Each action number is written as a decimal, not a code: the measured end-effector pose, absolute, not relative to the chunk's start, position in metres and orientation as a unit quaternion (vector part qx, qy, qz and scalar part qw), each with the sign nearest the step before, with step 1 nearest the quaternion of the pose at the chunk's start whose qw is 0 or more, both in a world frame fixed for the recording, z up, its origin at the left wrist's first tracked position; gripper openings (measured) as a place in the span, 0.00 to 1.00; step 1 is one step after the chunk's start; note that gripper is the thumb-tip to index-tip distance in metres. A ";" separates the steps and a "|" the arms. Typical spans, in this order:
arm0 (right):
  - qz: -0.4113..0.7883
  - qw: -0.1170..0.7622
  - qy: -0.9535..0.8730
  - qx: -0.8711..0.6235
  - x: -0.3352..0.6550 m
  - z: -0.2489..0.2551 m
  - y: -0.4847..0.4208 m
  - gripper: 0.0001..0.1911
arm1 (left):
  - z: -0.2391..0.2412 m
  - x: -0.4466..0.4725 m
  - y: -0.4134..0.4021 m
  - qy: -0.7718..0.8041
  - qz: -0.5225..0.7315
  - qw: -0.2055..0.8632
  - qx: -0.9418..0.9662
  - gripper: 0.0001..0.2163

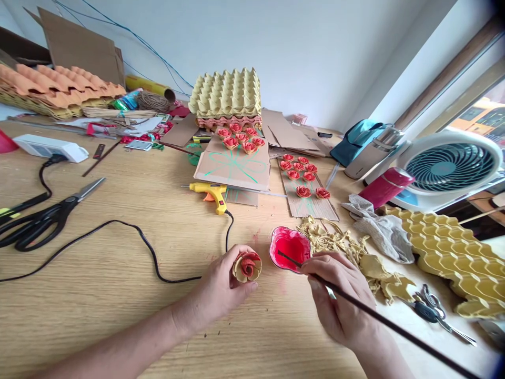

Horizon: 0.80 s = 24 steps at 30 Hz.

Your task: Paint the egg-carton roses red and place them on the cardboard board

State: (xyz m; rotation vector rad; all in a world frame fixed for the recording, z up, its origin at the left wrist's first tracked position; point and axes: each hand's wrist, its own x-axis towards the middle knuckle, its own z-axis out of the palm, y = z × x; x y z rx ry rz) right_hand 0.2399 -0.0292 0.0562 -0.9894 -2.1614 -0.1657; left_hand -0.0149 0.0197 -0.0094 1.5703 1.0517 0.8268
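Note:
Between the thumb and fingers of my left hand point(224, 279) is an egg-carton rose point(247, 267), its centre and upper petals red, the outer petals bare tan. My right hand point(343, 295) grips a long dark paintbrush point(366, 308) near its lower end. The brush tip dips into red paint in a small wavy-rimmed bowl point(272, 247), just left of my right fingers. Beyond the hands lies a yellow hot glue gun point(211, 193). Red-painted roses stand on a cardboard piece point(236, 171) with green drawn lines, and more on a second cardboard piece point(294, 202).
Large black scissors point(51, 216) and a black cord point(136, 227) lie at left. Tan carton scraps point(339, 239), a grey cloth point(384, 229), keys point(432, 308) and a yellow egg tray point(445, 252) are at right. Stacked egg trays point(226, 92) and a fan point(445, 166) stand farther back.

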 end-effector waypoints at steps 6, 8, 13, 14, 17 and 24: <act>-0.072 0.331 -0.836 -0.431 0.244 0.051 -0.026 0.08 | -0.013 -0.012 0.024 0.428 0.341 0.624 0.558 0.25; -0.074 0.330 -0.832 -0.440 0.244 0.049 -0.026 0.09 | -0.012 -0.012 0.025 0.418 0.335 0.658 0.530 0.28; -0.092 0.329 -0.825 -0.451 0.244 0.047 -0.025 0.09 | -0.008 -0.012 0.026 0.391 0.340 0.685 0.512 0.27; -0.094 0.333 -0.823 -0.452 0.244 0.047 -0.025 0.09 | -0.008 -0.012 0.026 0.389 0.340 0.686 0.513 0.27; -0.090 0.355 -0.807 -0.464 0.243 0.045 -0.026 0.09 | -0.010 -0.012 0.025 0.392 0.345 0.672 0.525 0.26; -0.050 0.456 -0.743 -0.487 0.246 0.038 -0.035 0.07 | -0.018 -0.015 0.022 0.394 0.352 0.641 0.557 0.26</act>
